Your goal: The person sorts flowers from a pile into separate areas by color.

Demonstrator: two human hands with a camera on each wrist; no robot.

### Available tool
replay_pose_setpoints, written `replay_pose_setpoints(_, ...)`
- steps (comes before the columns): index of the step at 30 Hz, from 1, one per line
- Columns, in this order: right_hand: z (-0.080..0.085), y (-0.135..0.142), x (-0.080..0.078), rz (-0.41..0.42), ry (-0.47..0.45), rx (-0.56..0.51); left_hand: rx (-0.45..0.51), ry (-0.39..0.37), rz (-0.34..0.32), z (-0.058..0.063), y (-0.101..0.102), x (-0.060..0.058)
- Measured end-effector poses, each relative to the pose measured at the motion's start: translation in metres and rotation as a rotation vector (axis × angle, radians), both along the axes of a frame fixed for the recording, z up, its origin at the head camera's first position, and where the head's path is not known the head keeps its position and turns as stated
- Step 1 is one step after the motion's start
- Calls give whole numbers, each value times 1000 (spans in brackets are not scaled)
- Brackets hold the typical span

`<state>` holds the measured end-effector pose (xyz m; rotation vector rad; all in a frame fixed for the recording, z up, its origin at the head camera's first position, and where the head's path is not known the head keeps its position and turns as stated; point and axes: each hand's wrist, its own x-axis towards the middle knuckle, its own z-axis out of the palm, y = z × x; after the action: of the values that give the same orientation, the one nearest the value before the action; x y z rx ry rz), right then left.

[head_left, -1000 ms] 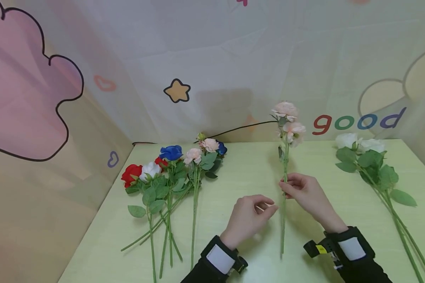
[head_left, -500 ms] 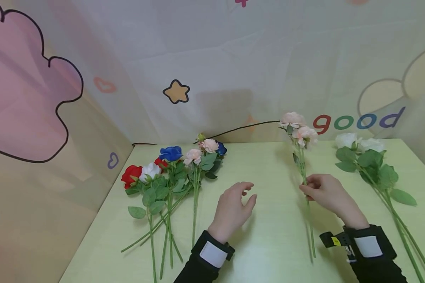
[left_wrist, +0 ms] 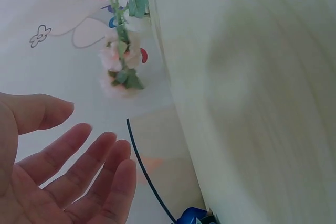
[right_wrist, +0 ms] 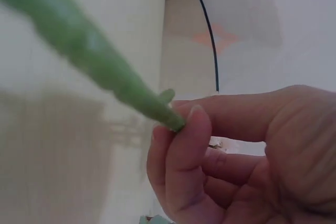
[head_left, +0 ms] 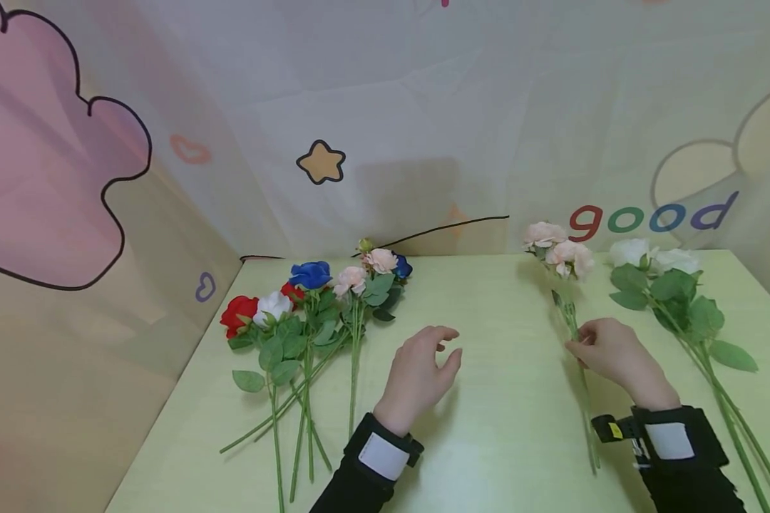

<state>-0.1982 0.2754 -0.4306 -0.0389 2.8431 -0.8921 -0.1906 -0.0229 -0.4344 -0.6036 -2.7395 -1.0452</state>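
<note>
Right hand: gripping. From my station I see its thumb and fingertips pinched on the stem of a pink flower, partway between the blooms and the lower end. My right wrist feed shows the fingers bent inward and the stem running down to meet the fingertips.

Pink flower: held over the right part of the table, tilted, blooms toward the backdrop and lower end toward the person. I cannot tell whether that lower end touches the table. Its blooms are just beside the white flowers lying at the right.

Left hand: fingers parted and lightly bent, thumb standing well away from them, palm bare in my left wrist feed. I record it raised near the middle of the table, well apart from the right hand. The nearest items are the stems at the left.

Left group, lying on the table: I count in a red flower, a white flower, a blue flower and pale pink blooms, with leaves overlapping and several stems crossing.

Both wrists: I note a black strap on each.
</note>
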Motion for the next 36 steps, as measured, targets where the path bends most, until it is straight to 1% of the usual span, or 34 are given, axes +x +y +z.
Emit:
replay_pose_setpoints(6, -11, 6, 0, -6, -74, 37, -5, -13, 5, -1, -1, 4)
replay_pose_setpoints(11, -19, 13, 1, -22, -95, 46, -8, -3, 7, -2, -2, 5)
replay_pose_setpoints(14, -20, 18, 1, -35, -103, 57, -8, 0, 2, -3, -2, 4)
replay_pose_setpoints(19, -16, 23, 1, -48, -109, 69, -10, 7, -7, -2, -2, 3)
replay_pose_setpoints(24, -15, 19, -1, -41, -114, 65, -8, 15, -7, -1, -2, 3)
replay_pose_setpoints(28, -14, 16, -2, -49, -136, 69, -13, 18, -2, 0, -3, 2)
replay_pose_setpoints(32, -14, 15, -3, -51, -161, 48, -14, 17, -3, 2, -4, 1)
replay_pose_setpoints(36, -13, 15, -5, -39, -170, 40, -20, 13, -1, 3, -5, -1)
